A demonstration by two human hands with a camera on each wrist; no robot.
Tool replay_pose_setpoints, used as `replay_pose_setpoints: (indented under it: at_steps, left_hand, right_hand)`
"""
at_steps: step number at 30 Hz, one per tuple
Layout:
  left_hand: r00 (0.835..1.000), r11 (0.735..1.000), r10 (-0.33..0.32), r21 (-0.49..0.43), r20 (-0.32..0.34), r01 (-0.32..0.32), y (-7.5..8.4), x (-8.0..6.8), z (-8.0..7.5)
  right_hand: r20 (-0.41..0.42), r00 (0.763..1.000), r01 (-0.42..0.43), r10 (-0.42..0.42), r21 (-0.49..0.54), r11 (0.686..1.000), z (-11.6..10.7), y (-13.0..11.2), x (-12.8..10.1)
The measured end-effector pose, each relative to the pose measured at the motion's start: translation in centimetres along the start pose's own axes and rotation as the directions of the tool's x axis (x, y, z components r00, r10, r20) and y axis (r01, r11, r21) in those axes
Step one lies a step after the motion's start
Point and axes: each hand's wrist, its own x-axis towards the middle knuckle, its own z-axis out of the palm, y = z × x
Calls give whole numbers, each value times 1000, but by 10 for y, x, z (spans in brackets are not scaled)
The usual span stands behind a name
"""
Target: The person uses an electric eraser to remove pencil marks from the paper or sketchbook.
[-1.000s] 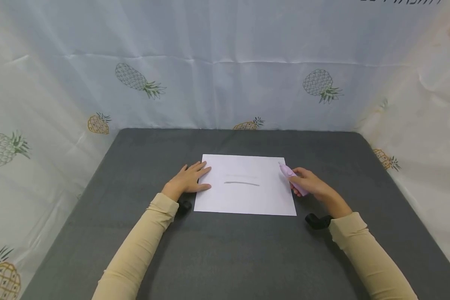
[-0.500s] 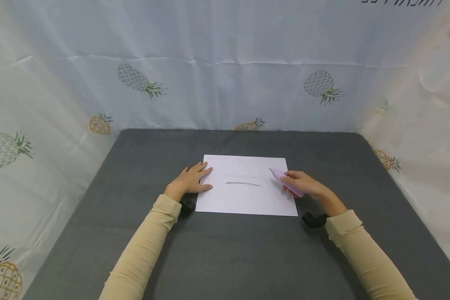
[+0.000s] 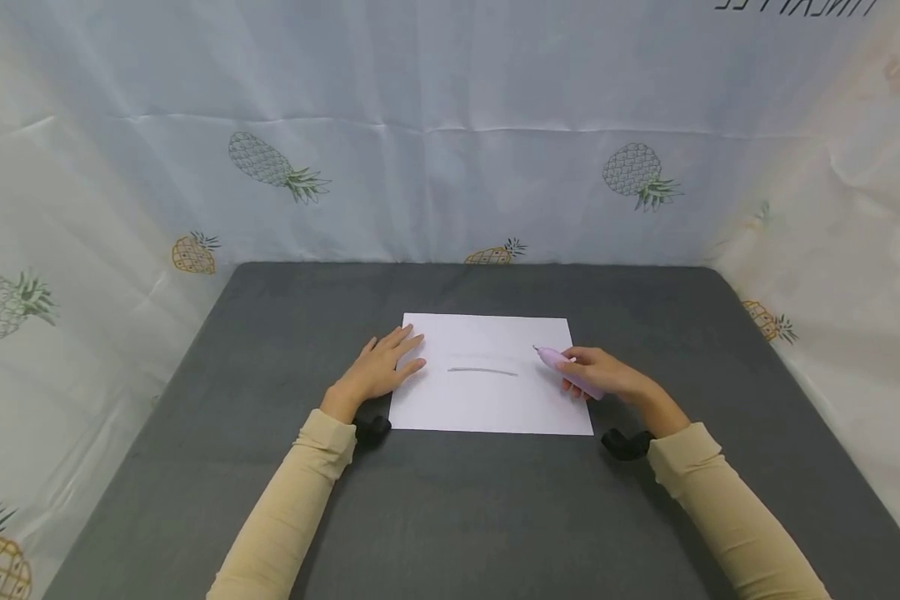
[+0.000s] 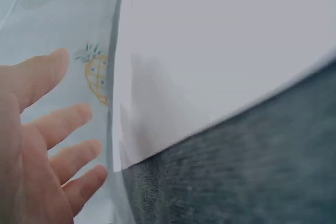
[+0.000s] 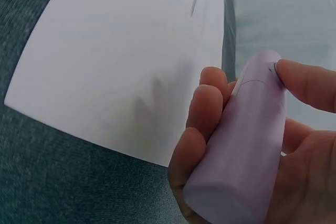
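Gripping lilac pen (image 3: 567, 372) in curled right hand (image 3: 600, 374) at frame centre-right, tip over paper (image 3: 490, 400); left hand (image 3: 378, 371) flat, fingers spread, pressing paper's left edge.

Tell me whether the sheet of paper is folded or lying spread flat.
Spread flat. The sheet of paper lies unfolded on the grey table, all four edges straight, with the left hand resting on its left edge.

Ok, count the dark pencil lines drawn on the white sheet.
1. A single dark line lies across the middle of the sheet, between the left hand and the right hand.
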Motion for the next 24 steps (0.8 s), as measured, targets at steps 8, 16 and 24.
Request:
replay_pose_setpoints:
  at_steps: [8,16,24]
  left_hand:
    - [996,999,6,50,90,-11,8,-7,3]
    - [991,984,-3,176,136,-22,7,-4,3]
    - [990,990,-18,142,138,-2,7,-3,3]
  right_hand:
    - [9,1000,11,-11,-35,999,1,2,2]
    - [54,997,69,-62,-151,986,-2,-1,2]
    - [58,993,112,-104,-168,979,-3,4,5]
